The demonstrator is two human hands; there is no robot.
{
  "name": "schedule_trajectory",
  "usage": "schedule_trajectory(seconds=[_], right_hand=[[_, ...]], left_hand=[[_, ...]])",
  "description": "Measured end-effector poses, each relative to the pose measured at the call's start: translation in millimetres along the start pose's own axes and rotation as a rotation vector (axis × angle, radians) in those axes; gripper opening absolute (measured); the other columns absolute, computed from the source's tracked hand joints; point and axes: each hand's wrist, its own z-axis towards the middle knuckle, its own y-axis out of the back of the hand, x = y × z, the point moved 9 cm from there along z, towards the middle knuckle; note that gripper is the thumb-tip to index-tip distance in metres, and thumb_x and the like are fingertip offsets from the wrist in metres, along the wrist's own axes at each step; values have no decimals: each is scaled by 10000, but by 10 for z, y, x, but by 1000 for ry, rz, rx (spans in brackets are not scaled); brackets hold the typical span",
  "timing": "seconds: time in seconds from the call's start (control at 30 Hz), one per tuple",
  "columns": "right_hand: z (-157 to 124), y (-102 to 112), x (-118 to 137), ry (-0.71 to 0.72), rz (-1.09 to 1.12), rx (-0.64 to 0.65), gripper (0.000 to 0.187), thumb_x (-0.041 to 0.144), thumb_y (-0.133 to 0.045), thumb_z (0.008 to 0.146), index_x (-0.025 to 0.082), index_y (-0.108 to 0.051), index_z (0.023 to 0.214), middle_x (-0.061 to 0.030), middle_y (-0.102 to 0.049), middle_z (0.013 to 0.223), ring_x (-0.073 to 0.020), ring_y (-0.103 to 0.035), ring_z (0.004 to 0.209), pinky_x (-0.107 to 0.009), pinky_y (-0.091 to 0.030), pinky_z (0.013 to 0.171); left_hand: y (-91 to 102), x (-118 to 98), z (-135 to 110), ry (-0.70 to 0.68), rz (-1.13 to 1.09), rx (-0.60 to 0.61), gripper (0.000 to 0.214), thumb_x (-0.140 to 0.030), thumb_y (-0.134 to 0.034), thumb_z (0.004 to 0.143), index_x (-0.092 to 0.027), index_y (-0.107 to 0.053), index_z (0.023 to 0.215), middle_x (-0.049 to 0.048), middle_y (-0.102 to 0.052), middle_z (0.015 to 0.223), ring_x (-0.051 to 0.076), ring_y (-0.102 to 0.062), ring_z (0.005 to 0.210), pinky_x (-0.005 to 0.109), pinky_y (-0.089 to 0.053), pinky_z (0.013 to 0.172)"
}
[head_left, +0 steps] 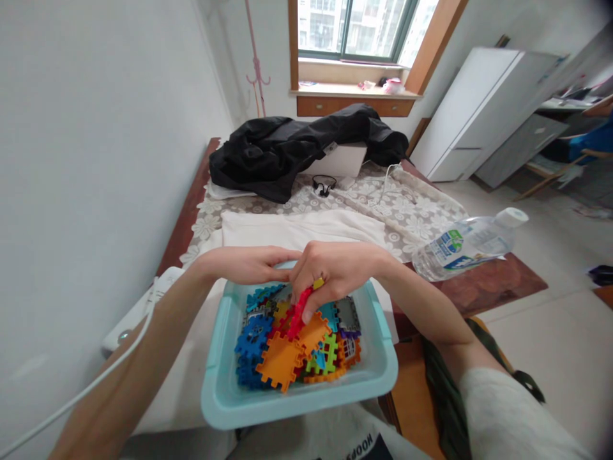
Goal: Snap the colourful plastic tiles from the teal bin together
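Observation:
A light-blue plastic basin (213, 374) holds several notched, interlocking toy tiles. Among them are an orange tile (281, 361), a blue tile (253, 335), a lime-green tile (328, 354) and a grey tile (348, 313). Over the far side of the basin, my right hand (325, 271) is closed on a red tile (300, 313) held on edge. A bit of yellow shows beside its fingers; I cannot tell whether it is held too. My left hand (256, 263) reaches in alongside with fingers stretched out. Its fingertips are partly hidden behind my right hand.
A clear plastic bottle (469, 246) stands right on the table's corner. White cloth (306, 223) lies beyond the basin, with black earphones (324, 185) and a black garment (287, 150) behind. At left are a white power strip (167, 278) and its cable (110, 370).

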Motion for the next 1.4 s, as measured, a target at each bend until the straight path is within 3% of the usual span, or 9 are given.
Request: schedule_trajectory(seconds=[0.33,0.43,0.57,0.73,0.83,0.93,1.07,1.17,1.4], right_hand=[[-239,699,173,194,147,-464,347,549,-766,965,209,-808,907,-102,-802,991,-272,-767,1083,-464,-592,1050],[-339,792,173,170,76,-559,262,493,-812,933,231,-808,956,-119,-766,1151,-305,-714,1222,-503,-555,1122],[-384,804,156,106,30,-649,248,491,-841,891,261,-785,966,-113,-644,1447,-328,-599,1404,-484,-528,1171],[-434,877,56,8,46,-836,542,555,-831,879,323,-669,1341,-86,-511,1635,-328,-505,1504,-478,-548,1153],[-526,981,-119,-29,68,-991,656,582,-803,897,346,-574,1464,-84,-529,1619,-313,-560,1444,-440,-604,1072],[-563,1021,-372,-71,191,-1041,594,627,-679,978,326,-563,1477,-95,-653,1446,-266,-697,1207,-357,-667,867],[-544,987,-524,-79,360,-1028,544,640,-618,1009,270,-629,1407,-86,-709,1265,-192,-729,925,-267,-653,648],[-518,949,-486,-99,371,-1006,529,548,-755,951,241,-671,1374,-67,-736,1152,-164,-732,846,-238,-648,626],[-504,909,-473,-119,467,-966,466,494,-770,966,215,-743,1339,-45,-783,958,-163,-759,738,-271,-670,628]], left_hand=[[493,-351,-179,-49,-183,-377,483,-641,-578,1044,-208,-787,1086,91,-809,1131,242,-750,1093,300,-609,945],[492,-364,-192,-51,-382,-419,534,-693,-649,982,-190,-781,1104,109,-807,1011,241,-785,922,298,-642,753],[502,-271,-189,15,-545,-548,503,-568,-834,890,-179,-745,1195,74,-806,898,201,-780,731,249,-611,560],[656,-175,-282,47,-533,-822,413,-512,-890,827,-172,-694,956,35,-786,735,166,-731,557,224,-572,456],[774,-178,-409,21,-477,-1025,414,-489,-894,816,-193,-608,860,2,-745,630,161,-718,505,213,-564,441],[820,-205,-475,-6,-421,-1131,432,-496,-877,825,-208,-555,827,-12,-732,630,164,-733,518,208,-564,437],[798,-234,-461,-17,-372,-1147,439,-489,-881,826,-216,-537,821,-14,-732,644,160,-738,530,209,-579,455],[783,-261,-480,-19,-333,-1170,424,-480,-873,841,-215,-542,828,-7,-746,677,161,-748,547,217,-595,481],[756,-344,-519,-35,-252,-1175,420,-460,-882,835,-218,-543,785,-37,-699,654,149,-725,565,252,-654,549]])
